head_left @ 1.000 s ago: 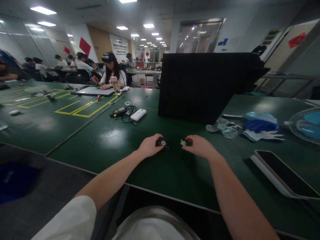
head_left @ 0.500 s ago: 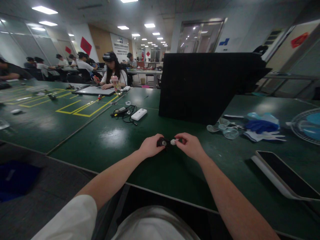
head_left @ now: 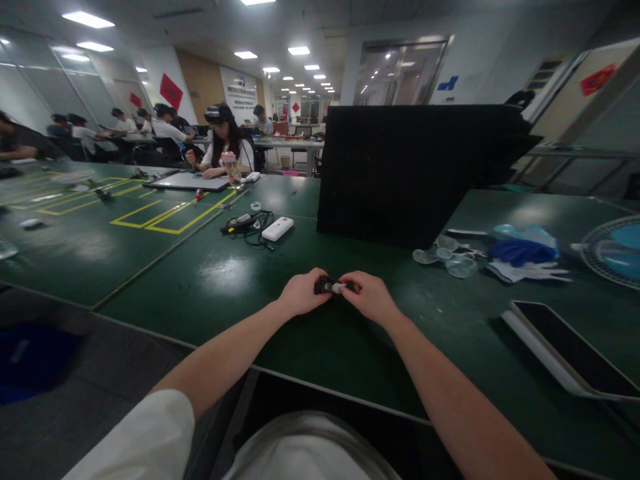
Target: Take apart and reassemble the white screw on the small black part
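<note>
My left hand (head_left: 303, 292) is closed round a small dark round part (head_left: 323, 285) with a pale disc in its middle, held just above the green table (head_left: 300, 347). Between the thumb and fingertips of my right hand (head_left: 369, 294) is a small white piece (head_left: 337, 288). The white piece is right up against the face of the dark part; whether it sits inside cannot be made out. Both things are too small and dim to name their kind.
A big black panel (head_left: 395, 173) stands ahead. Left of it lie a white power bank (head_left: 278, 229) and a black cable (head_left: 245, 225). To the right are clear fan blades (head_left: 460, 265), gloves (head_left: 525, 257), a round fan grille (head_left: 593, 247) and a tablet-like device (head_left: 575, 350). A co-worker (head_left: 227, 143) sits across.
My right hand has moved left with the white piece, closing the gap to the dark part. My left hand has hardly moved.
</note>
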### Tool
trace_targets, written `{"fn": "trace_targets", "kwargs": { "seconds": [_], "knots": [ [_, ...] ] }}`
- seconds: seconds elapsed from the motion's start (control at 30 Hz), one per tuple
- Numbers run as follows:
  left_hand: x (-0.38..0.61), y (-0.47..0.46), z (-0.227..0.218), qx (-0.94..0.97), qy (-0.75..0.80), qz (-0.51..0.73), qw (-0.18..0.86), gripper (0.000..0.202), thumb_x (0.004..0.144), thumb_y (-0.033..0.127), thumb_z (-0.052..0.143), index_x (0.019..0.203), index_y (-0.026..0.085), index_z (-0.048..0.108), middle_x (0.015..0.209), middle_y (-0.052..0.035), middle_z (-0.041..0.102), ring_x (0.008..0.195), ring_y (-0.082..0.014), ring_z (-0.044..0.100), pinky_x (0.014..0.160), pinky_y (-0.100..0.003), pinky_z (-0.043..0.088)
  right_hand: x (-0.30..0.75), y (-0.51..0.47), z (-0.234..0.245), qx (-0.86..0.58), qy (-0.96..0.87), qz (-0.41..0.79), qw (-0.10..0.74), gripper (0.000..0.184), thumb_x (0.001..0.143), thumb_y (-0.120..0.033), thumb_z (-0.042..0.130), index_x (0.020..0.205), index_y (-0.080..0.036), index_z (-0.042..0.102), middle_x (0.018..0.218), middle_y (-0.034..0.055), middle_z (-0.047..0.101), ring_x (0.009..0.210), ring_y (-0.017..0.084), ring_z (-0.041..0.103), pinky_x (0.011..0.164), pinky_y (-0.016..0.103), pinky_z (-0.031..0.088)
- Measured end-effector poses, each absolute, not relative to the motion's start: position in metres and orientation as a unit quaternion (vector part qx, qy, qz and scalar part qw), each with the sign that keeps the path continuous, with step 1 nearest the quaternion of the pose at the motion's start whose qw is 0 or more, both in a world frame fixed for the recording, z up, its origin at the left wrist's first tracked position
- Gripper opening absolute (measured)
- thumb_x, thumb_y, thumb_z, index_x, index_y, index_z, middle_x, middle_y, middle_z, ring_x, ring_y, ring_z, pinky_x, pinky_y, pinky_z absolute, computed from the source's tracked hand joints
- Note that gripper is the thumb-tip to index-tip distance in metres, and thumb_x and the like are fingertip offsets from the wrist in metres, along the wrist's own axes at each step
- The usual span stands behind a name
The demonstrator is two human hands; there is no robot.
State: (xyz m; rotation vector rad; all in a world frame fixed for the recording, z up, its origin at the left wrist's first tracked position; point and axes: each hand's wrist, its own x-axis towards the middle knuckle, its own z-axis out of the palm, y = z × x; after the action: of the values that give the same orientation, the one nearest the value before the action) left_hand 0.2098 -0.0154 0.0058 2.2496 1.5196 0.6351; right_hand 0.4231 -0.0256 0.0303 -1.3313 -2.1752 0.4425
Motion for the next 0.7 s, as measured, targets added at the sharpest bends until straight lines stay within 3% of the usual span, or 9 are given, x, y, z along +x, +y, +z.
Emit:
{"fn": "trace_targets", "kwargs": {
  "seconds": [0.2,0.3,0.43,0.7],
  "knots": [
    [0.208,-0.016,0.008,0.785,0.538,0.227,0.206,0.047,0.08,0.043,0.069,0.122,0.027,0.055,0.106,-0.0029,0.071,0.093,-0.0218,0.068,0.079,-0.032,0.052,0.445,-0.006,0.021,-0.589,-0.664,0.243,0.391,0.05,0.087,-0.063,0.051,0.093,-0.017,0.071,0.09,0.0087,0.07,0.07,0.017,0.059,0.059,0.028,0.044],
    [0.207,-0.016,0.009,0.785,0.533,0.23,0.214,0.048,0.079,0.043,0.069,0.122,0.028,0.054,0.107,-0.0027,0.071,0.095,-0.0216,0.068,0.081,-0.032,0.052,0.463,0.011,0.007,-0.645,-0.564,0.34,0.387,0.059,0.089,-0.067,0.043,0.09,-0.015,0.07,0.086,0.0108,0.069,0.061,0.015,0.055,0.05,0.025,0.041],
    [0.207,-0.017,0.011,0.782,0.536,0.228,0.223,0.047,0.08,0.043,0.069,0.122,0.028,0.054,0.107,-0.0033,0.071,0.096,-0.0221,0.068,0.082,-0.033,0.053,0.477,0.024,-0.006,-0.65,-0.507,0.425,0.374,0.055,0.086,-0.066,0.049,0.093,-0.015,0.069,0.091,0.0121,0.069,0.055,0.012,0.05,0.044,0.023,0.039],
    [0.206,-0.018,0.013,0.779,0.537,0.225,0.235,0.047,0.08,0.043,0.068,0.122,0.027,0.054,0.106,-0.0039,0.071,0.096,-0.0216,0.068,0.082,-0.032,0.053,0.477,0.021,-0.004,-0.643,-0.497,0.441,0.381,0.051,0.084,-0.064,0.055,0.091,-0.015,0.069,0.092,0.0115,0.068,0.054,0.01,0.049,0.041,0.021,0.039]
  ]
}}
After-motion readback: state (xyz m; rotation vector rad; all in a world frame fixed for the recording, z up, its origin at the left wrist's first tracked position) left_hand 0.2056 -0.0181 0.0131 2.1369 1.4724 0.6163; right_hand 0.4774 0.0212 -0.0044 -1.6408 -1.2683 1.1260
